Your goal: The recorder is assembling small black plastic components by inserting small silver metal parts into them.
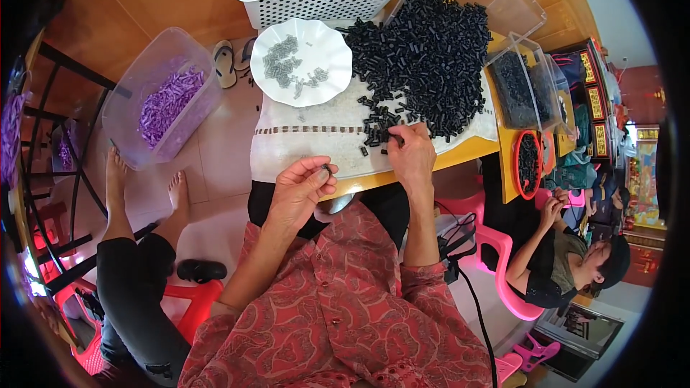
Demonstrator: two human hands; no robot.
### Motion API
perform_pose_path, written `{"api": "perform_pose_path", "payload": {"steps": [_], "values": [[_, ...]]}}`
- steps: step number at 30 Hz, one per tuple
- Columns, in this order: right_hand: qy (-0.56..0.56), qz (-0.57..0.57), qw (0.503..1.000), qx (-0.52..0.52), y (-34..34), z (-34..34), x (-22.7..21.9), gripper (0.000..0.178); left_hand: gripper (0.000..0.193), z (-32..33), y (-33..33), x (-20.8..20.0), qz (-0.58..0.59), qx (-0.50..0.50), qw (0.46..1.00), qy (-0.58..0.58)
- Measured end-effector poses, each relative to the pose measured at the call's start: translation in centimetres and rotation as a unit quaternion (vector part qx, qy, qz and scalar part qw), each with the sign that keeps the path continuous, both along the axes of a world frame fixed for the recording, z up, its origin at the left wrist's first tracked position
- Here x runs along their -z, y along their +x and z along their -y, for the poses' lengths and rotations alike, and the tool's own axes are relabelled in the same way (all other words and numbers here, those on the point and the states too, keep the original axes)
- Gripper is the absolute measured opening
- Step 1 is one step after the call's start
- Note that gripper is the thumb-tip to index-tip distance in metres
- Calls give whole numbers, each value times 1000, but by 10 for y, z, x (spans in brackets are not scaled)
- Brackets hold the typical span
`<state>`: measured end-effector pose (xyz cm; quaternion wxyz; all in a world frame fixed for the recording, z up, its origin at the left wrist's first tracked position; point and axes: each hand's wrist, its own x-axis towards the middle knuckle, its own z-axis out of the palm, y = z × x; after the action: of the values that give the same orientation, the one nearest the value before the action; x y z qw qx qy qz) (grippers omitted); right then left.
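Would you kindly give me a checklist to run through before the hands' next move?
1. Left hand pinching a small black piece: ok.
2. Right hand at the near edge of the black heap: ok.
3. Right fingertips gripping a piece: cannot tell, the fingers hide it.
4. Clear pieces lying on the white plate: ok.
5. All black pieces inside containers: not ok, the heap lies loose.

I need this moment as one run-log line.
left hand: pinching small black piece | right hand: at black tube pile's near edge | scalloped white plate: clear pieces
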<state>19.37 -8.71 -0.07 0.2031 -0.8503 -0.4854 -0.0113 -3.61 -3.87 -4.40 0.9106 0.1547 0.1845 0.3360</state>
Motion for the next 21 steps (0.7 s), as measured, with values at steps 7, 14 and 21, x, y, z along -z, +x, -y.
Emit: {"api": "perform_pose_path", "payload": {"steps": [7,14,21], "values": [[-23,-35,999,7,-3,-1,-1,16,24,1,-1,-1,-19,-3,1000,-2],[-1,-36,999,-3,-1,3,-3,15,24,1,-1,0,-16,-3,1000,2],[155,-395,904,-49,-27,13,-8,16,25,0,0,3,5,-4,1000,-1]]}}
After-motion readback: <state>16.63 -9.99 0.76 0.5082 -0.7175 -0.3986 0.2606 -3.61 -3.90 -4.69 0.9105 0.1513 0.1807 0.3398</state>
